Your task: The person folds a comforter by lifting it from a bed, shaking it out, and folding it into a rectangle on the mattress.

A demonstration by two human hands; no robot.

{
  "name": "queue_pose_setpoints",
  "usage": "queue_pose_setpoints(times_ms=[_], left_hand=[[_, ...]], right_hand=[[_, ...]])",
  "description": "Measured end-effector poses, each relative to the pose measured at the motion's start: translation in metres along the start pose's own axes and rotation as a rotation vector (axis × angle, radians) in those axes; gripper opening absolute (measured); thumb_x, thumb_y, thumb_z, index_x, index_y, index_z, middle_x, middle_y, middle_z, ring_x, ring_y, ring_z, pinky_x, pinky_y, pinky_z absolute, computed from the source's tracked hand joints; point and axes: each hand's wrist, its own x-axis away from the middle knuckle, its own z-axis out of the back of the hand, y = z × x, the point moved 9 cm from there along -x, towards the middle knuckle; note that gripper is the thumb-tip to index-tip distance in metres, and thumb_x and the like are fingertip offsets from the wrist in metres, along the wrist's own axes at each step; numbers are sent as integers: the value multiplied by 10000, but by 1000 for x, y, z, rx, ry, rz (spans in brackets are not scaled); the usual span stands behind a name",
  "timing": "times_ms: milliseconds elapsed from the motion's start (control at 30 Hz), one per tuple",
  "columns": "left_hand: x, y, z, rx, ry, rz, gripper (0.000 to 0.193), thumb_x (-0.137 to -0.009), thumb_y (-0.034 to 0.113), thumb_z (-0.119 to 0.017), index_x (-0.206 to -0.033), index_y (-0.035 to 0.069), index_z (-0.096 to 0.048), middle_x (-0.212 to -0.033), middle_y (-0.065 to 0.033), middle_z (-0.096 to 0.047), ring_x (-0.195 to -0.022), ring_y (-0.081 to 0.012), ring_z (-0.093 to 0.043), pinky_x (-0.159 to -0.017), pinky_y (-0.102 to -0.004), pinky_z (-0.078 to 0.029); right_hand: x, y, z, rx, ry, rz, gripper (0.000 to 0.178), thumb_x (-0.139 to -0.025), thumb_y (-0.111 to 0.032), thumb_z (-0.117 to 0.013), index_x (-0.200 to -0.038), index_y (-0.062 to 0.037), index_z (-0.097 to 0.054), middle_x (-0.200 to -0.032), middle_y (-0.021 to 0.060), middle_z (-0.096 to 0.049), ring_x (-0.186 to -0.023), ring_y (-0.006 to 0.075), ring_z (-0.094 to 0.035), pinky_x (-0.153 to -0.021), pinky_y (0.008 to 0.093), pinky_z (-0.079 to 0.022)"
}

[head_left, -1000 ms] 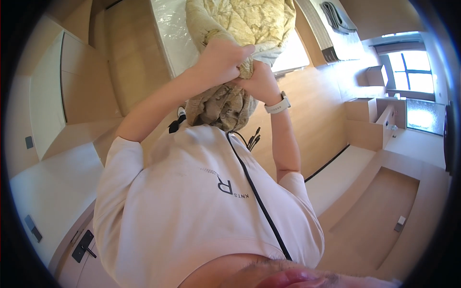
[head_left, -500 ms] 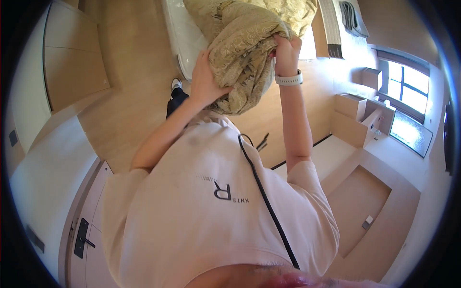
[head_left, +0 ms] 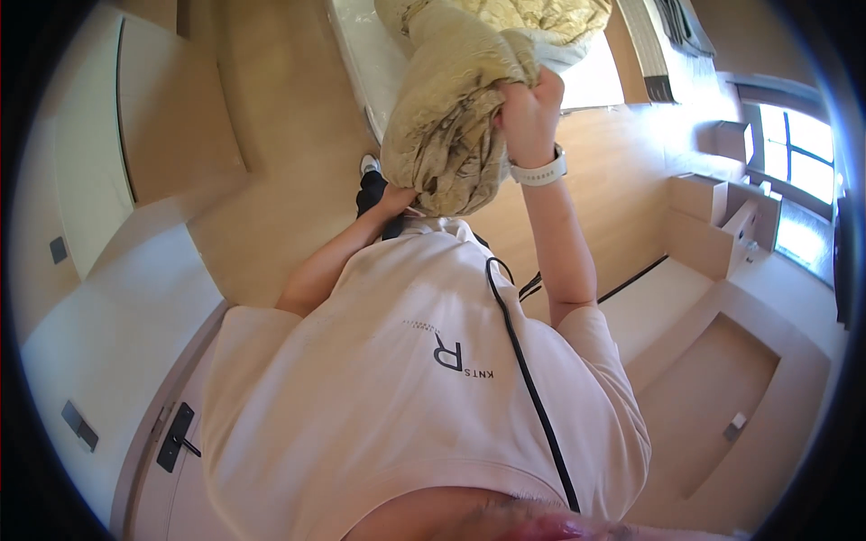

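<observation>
A bulky golden-beige patterned quilt hangs bunched in front of my body, its far part trailing onto the bed. With fingers wrapped in its gathered folds, my right hand grips the quilt's upper right side; a pale watch sits on that wrist. Low on the bundle's left side, close to my shirt, my left hand holds the quilt from beneath, with most of its fingers hidden by the fabric.
Beyond the quilt lies a bed with a pale, shiny mattress. A folded grey cloth lies at the far right. Wooden cabinets stand to the right near a window; a door with a black handle is at the lower left.
My left hand has slid down and under the bundle, where it was spread on its side before. The right hand stays in the folds, drawn slightly nearer, and the quilt's folds have shifted.
</observation>
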Motion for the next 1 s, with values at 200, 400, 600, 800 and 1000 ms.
queue_pose_setpoints(times_ms=[200, 400, 600, 800, 1000], left_hand=[[-18, 41, 22, -205, 310, -68, 365, -853, 155, -509, -1143, -34, -623, -1129, -241, -654, -1114, -352, -598, -918, -416, -484], [81, 161, -70, -487, 163, -408, 339, -953, 206, -469, -1190, 11, -613, -1280, -215, -569, -1206, -384, -493, -1005, -482, -389], [177, 220, -164, -869, -126, -461, 344, -788, 308, -701, -1029, 63, -688, -880, -192, -671, -807, -404, -625, -723, -458, -510], [180, 207, -151, -1282, -243, -222, 285, -741, 277, -726, -932, 65, -711, -780, -206, -665, -723, -426, -632, -659, -487, -514], [100, 126, -56, -1103, 3, -90, 259, -793, 224, -655, -959, 27, -693, -901, -248, -672, -891, -438, -635, -737, -506, -510]], right_hand=[[56, -37, 158, -84, 192, 107, 151, -839, -42, -524, -875, 27, -653, -642, 19, -571, -456, 78, -462, -402, 226, -354], [209, 36, 359, -336, 598, -80, 112, -864, -99, -540, -854, -46, -637, -629, -26, -544, -489, 53, -467, -415, 215, -337], [381, 193, 415, -232, 523, -494, 159, -882, -62, -507, -948, -21, -646, -666, 25, -598, -507, 96, -524, -421, 265, -392], [413, 275, 363, -226, 510, -693, 236, -812, 4, -498, -975, 56, -660, -722, 69, -669, -605, 166, -602, -525, 345, -471], [294, 250, 326, 250, 252, -345, 155, -817, -113, -610, -801, 36, -650, -677, 218, -600, -567, 277, -549, -577, 405, -428]])
